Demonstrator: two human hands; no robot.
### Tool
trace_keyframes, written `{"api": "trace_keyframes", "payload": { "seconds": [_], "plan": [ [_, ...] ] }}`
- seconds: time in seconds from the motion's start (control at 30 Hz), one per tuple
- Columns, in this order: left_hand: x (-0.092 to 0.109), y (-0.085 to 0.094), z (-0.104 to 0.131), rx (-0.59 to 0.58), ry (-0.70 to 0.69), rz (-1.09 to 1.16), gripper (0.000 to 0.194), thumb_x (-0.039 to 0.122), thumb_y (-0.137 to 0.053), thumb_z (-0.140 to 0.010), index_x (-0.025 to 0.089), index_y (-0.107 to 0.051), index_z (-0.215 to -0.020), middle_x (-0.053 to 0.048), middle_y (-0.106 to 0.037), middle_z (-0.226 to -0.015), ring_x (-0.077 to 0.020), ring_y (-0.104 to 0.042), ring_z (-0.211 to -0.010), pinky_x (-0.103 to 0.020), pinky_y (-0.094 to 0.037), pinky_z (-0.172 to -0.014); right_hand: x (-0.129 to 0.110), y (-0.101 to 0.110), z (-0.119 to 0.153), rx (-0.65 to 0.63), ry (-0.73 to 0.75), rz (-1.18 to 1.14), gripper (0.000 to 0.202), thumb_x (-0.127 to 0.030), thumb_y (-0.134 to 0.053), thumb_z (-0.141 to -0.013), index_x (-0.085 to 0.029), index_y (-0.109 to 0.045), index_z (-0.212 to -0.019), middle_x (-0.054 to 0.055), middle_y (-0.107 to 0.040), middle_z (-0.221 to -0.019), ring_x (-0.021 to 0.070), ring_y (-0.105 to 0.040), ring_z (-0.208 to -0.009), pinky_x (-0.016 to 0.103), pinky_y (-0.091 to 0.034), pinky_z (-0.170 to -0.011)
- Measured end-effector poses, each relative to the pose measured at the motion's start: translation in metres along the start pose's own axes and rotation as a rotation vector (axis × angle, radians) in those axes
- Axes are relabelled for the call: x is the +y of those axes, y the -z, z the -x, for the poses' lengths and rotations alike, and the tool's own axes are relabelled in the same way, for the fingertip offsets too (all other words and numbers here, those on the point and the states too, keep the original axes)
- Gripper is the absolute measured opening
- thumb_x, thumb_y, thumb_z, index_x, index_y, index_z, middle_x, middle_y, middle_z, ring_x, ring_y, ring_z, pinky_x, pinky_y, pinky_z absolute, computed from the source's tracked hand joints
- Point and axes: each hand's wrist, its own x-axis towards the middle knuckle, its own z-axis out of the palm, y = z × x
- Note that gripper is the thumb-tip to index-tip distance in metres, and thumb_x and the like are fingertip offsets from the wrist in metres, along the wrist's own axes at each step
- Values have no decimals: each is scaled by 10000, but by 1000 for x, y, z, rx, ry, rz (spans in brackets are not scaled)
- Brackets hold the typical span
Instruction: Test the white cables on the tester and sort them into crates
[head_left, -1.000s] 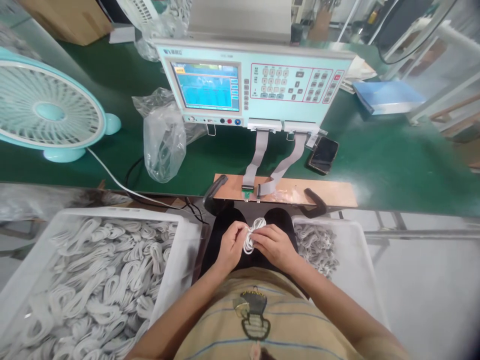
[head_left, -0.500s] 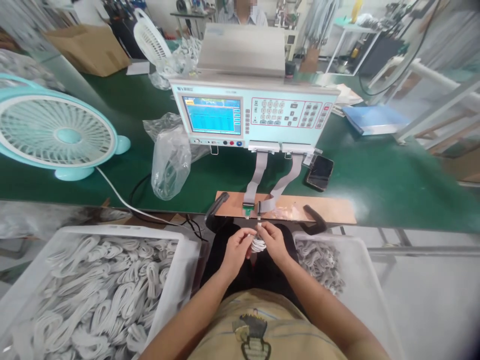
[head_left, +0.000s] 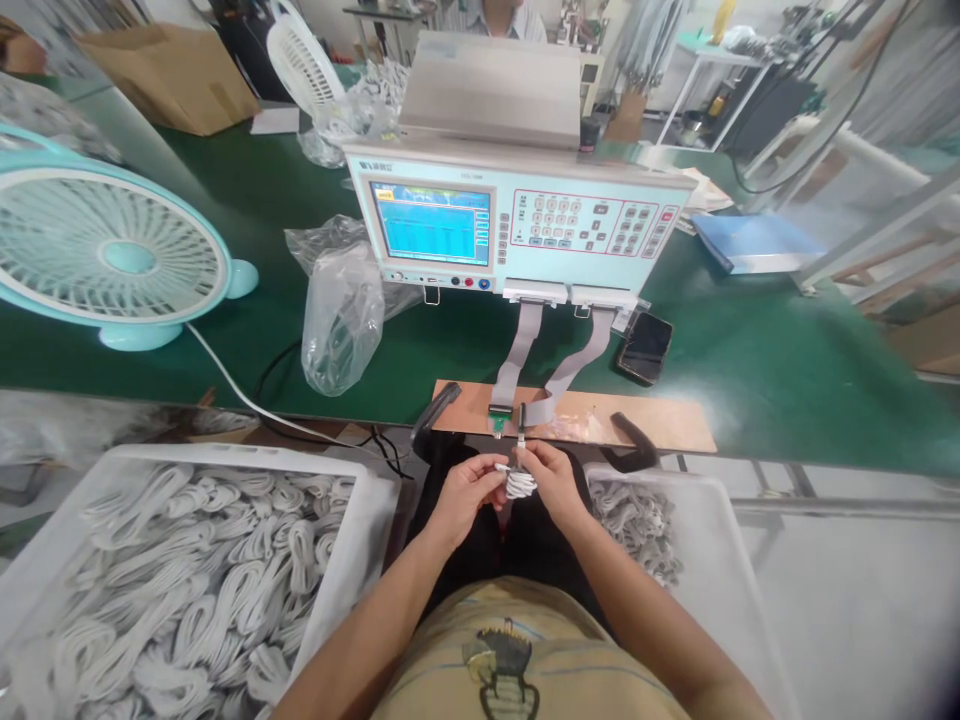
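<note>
A coiled white cable [head_left: 520, 486] hangs between my two hands, just in front of the table edge. My left hand [head_left: 471, 492] is closed on one end of it, and a small white tip shows past the thumb. The fingers of my right hand [head_left: 553, 484] pinch the other end, at a white plug that meets the right-hand test connector [head_left: 522, 420]; whether it is fully seated I cannot tell. Beside it, the green adapter board [head_left: 499, 424] has nothing plugged in. Grey ribbon cables [head_left: 519, 358] run from both up to the tester [head_left: 592, 225].
A white bin [head_left: 360, 545] of coiled cables stands at left, another bin [head_left: 739, 560] at right. Clamps [head_left: 435, 420] hold a copper-coloured strip [head_left: 585, 405] on the table edge. A phone [head_left: 645, 347], plastic bag [head_left: 341, 320] and fan [head_left: 120, 255] lie or stand behind.
My left hand has shifted slightly, so its white cable end now shows. The coil is more visible between the hands. My right hand stays at the test connector; the view has shifted a little.
</note>
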Motion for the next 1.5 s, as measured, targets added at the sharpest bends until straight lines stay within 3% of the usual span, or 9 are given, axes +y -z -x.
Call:
{"api": "trace_keyframes", "payload": {
  "seconds": [0.17, 0.43, 0.57, 0.73, 0.97, 1.1, 1.27, 1.4, 1.5],
  "plan": [
    [4, -2, -4, 68, -88, -181, 270, 377, -619, -717, 135, -604, -836, 28, -549, -566, -76, -484, -431, -186, -366, -407, -3, -2, 0, 6, -66, -48, 214, -372, -649, -681, -159, -637, -664, -19, -564, -567, 105, -461, -518, 235, -369, -529],
    [24, 1, -6, -70, -286, -554, 297, 409, -450, -826, 162, -596, -750, 0, -546, -667, -104, -483, -568, -206, -404, -530, -3, -7, -7, 43, -223, -322, 199, -324, -730, -583, -151, -635, -611, -16, -589, -525, 90, -455, -451, 218, -351, -467],
    [15, 0, -14, 25, -373, -521, 276, 375, -483, -805, 151, -610, -707, -26, -564, -763, -131, -511, -665, -234, -425, -623, -2, -7, -7, 28, -238, -388, 186, -304, -740, -584, -151, -660, -653, -9, -610, -545, 100, -493, -482, 225, -386, -505],
    [-1, -4, -23, 184, -405, -506, 288, 356, -463, -814, 146, -573, -650, 1, -539, -627, -123, -487, -610, -233, -403, -608, -4, -5, -7, 6, -219, -311, 201, -334, -732, -596, -156, -670, -665, -2, -623, -563, 102, -492, -486, 232, -405, -525],
    [0, -14, -23, 301, -382, -406, 293, 381, -512, -773, 140, -609, -637, 4, -542, -569, -125, -490, -568, -230, -402, -572, -4, -2, -8, -4, -223, -259, 224, -349, -742, -579, -167, -688, -697, 19, -657, -614, 137, -539, -536, 255, -434, -544],
    [-4, -16, -24, 313, -388, -316, 311, 413, -518, -771, 138, -651, -710, -11, -607, -637, -137, -528, -606, -238, -422, -606, -3, -1, -9, -15, -217, -267, 207, -338, -742, -580, -169, -686, -685, 21, -664, -624, 139, -548, -541, 264, -442, -560],
    [-10, -14, -32, 335, -387, -403, 363, 430, -516, -768, 135, -589, -569, 12, -526, -517, -119, -488, -531, -226, -386, -541, -2, -1, -10, 7, -243, -267, 199, -276, -745, -547, -162, -681, -698, 13, -662, -623, 140, -565, -552, 261, -447, -562],
    [11, -1, -5, 314, -472, -605, 339, 406, -471, -811, 143, -610, -651, -8, -580, -604, -135, -533, -610, -235, -407, -600, -2, -3, -8, 95, -241, -270, 210, -234, -759, -480, -161, -651, -645, -5, -645, -620, 123, -565, -545, 251, -461, -557],
    [40, 41, 44, 320, -596, -776, 269, 353, -439, -845, 166, -629, -804, -46, -644, -832, -155, -574, -788, -252, -424, -739, 2, -4, -12, 142, -188, -244, 238, -233, -766, -455, -170, -637, -644, 2, -636, -653, 141, -582, -567, 289, -486, -571]
  ]
}}
